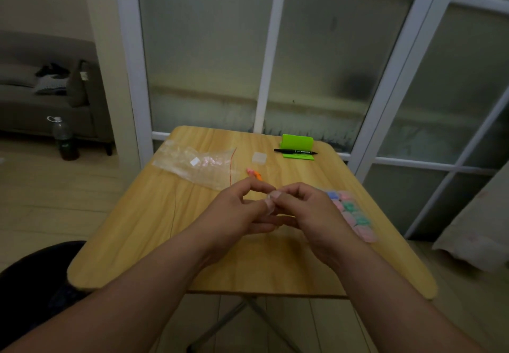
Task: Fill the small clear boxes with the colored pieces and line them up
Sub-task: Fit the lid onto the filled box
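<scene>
Above the middle of the wooden table (165,231), my left hand (239,212) and my right hand (305,209) meet and together pinch a small clear box (269,203) between their fingertips. The box is mostly hidden by the fingers, so I cannot tell what it contains. A few loose pink and orange pieces (254,174) lie on the table just beyond my hands. A row of filled small boxes (351,215) holding blue, pink and green pieces runs along the right side, partly behind my right hand. Another small clear box (259,158) sits farther back.
A crumpled clear plastic bag (198,165) with a red seal strip lies at the back left. A black marker (295,151) rests on green sticky notes (297,144) at the back right. Glass doors stand right behind the table; a sofa and a bottle are at the left.
</scene>
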`<state>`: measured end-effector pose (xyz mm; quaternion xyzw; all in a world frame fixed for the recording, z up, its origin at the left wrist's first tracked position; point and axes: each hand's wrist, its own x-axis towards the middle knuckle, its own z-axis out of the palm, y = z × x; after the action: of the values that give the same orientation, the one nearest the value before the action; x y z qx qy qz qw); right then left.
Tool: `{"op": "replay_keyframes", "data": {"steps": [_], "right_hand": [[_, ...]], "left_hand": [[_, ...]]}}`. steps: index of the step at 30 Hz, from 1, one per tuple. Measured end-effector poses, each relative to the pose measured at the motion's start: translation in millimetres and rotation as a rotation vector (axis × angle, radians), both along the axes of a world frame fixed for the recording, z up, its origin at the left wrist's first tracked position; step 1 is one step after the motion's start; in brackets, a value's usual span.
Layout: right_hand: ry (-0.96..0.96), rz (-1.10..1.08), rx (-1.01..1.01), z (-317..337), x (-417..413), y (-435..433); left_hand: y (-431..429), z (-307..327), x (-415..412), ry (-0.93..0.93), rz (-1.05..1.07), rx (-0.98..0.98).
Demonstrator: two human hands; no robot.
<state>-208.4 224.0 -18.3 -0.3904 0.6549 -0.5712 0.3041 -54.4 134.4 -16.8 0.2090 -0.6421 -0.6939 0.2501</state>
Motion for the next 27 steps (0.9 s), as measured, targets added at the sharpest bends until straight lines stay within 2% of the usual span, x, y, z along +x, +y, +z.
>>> {"op": "replay_keyframes", "data": {"steps": [14, 20, 21, 24, 27], "right_hand": [[0.047, -0.017, 0.002, -7.5, 3.0, -8.1], [-0.022, -0.067, -0.038, -7.2, 0.4, -11.3], [0.02, -0.053, -0.04, -6.8, 1.3, -10.4], [0.298, -0.014, -0.023, -6.1, 3.3, -9.9], [0.495, -0.112, -0.002, -1.2, -3.3, -10.9]], "left_hand": [[-0.2, -3.7, 2.3, 0.004, 0.033, 0.086], [-2.4, -2.2, 0.5, 0.064, 0.106, 0.241], [-2.0, -2.2, -0.5, 0.08, 0.113, 0.252], [-1.7, -2.5, -2.9, 0.101, 0.141, 0.226], [-3.2, -2.0, -3.9, 0.09, 0.158, 0.259]]}}
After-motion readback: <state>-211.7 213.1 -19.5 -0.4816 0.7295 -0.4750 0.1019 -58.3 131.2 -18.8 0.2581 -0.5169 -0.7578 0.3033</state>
